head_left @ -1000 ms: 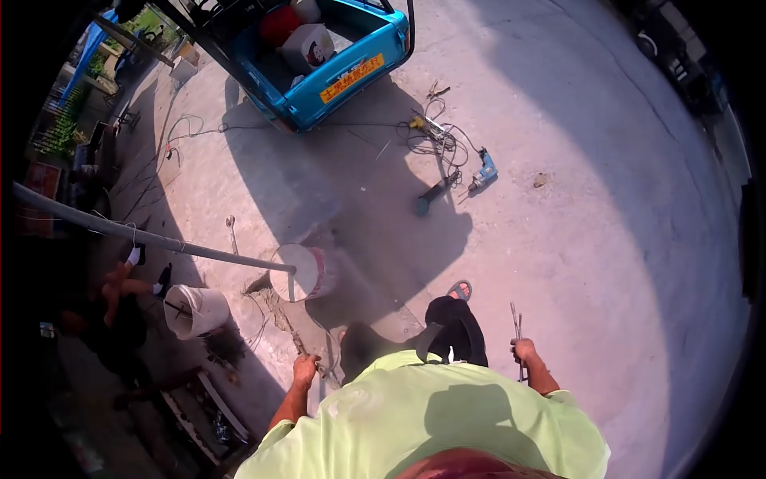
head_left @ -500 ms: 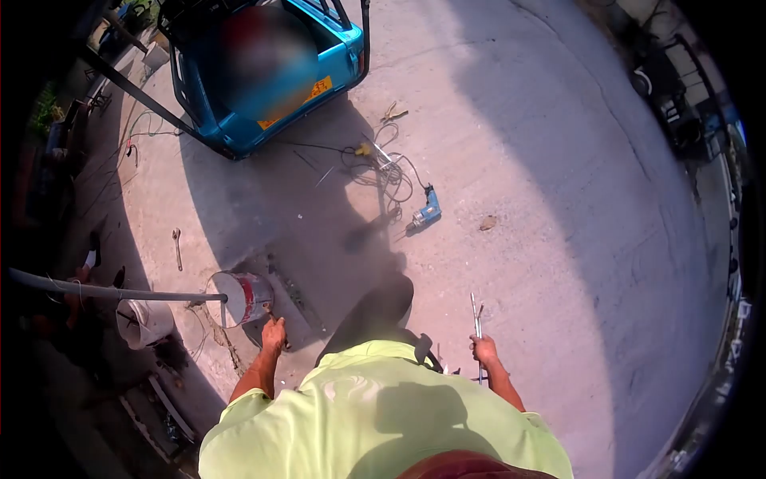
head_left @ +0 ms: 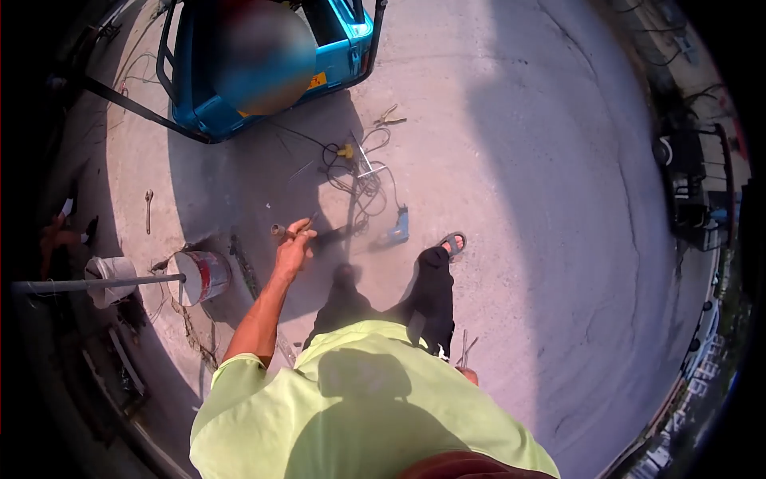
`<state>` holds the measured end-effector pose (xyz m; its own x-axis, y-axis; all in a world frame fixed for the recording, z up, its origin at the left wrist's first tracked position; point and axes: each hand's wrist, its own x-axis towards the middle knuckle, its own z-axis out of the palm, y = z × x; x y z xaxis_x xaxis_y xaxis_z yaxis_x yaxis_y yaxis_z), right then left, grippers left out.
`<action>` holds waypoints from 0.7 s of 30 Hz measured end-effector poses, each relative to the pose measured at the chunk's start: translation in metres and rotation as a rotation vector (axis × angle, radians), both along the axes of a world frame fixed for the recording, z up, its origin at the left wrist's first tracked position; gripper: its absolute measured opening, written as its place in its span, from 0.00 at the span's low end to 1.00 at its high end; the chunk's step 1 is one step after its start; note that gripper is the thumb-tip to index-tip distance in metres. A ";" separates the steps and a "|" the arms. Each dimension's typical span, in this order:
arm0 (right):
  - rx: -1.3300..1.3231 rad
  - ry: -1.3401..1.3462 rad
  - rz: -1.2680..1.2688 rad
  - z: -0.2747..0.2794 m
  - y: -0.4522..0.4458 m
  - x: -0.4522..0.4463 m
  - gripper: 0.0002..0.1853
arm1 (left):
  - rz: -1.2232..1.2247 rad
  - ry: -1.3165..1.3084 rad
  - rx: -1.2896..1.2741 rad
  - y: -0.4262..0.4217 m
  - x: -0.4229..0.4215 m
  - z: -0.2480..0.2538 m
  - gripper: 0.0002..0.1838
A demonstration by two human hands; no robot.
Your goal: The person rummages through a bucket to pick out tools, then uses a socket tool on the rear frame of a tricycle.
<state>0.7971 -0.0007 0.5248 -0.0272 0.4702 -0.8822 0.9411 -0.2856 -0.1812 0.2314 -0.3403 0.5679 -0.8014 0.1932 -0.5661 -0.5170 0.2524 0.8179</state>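
My left hand (head_left: 294, 247) is stretched forward over the shaded ground, its fingers closed round a short brownish tool (head_left: 278, 230) whose kind is hard to tell. Just beyond it to the right lies a blue power drill (head_left: 398, 227), slightly blurred, with its cable (head_left: 369, 191) coiled beside it. Low by my hip, my right hand (head_left: 468, 374) is mostly hidden by the yellow-green shirt; thin metal rods (head_left: 466, 346) stick up from it. A yellow plug (head_left: 345, 151) and pliers (head_left: 389, 116) rest on the concrete farther ahead.
A blue vehicle (head_left: 335, 60) stands at the upper left. Left of me are a white bucket (head_left: 209, 275) with a pole (head_left: 96, 283) on it, another bucket (head_left: 112, 279) and a wrench (head_left: 148, 211). Part of another person (head_left: 56, 239) shows at the far left.
My left hand has moved forward, away from the bucket and towards the drill. My right hand has drawn back beside my body. The view has shifted, and the sandalled foot shows again.
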 end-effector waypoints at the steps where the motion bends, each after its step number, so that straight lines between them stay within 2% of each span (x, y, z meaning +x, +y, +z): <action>1: -0.009 -0.022 0.008 -0.010 0.029 -0.005 0.13 | 0.061 0.033 0.067 0.019 -0.012 -0.011 0.19; 4: -0.049 -0.078 0.079 -0.053 0.133 -0.028 0.14 | 0.134 -0.215 0.317 0.061 -0.046 -0.050 0.15; 8: -0.070 -0.105 0.265 -0.128 0.318 -0.097 0.14 | 0.673 -0.088 0.647 0.180 -0.075 -0.045 0.11; 10: -0.213 -0.101 0.155 -0.095 0.411 -0.207 0.08 | 0.785 -0.153 0.717 0.220 -0.080 -0.024 0.10; 11: -0.098 -0.134 0.288 -0.087 0.451 -0.259 0.12 | 0.722 -0.180 0.764 0.228 -0.079 -0.039 0.09; 12: 0.001 -0.101 0.450 -0.105 0.501 -0.292 0.10 | 0.782 -0.174 0.747 0.250 -0.083 -0.029 0.10; 14: -0.012 0.000 0.645 -0.106 0.578 -0.391 0.10 | 0.897 -0.156 0.721 0.294 -0.087 0.000 0.10; 16: -0.027 0.144 0.863 -0.109 0.627 -0.500 0.11 | 0.899 -0.160 0.604 0.321 -0.091 0.015 0.14; 18: -0.018 0.221 1.078 -0.095 0.634 -0.614 0.14 | 0.884 -0.171 0.467 0.338 -0.092 0.017 0.15; 21: 0.116 0.300 1.424 -0.083 0.596 -0.767 0.18 | 0.866 -0.219 0.193 0.356 -0.090 0.011 0.15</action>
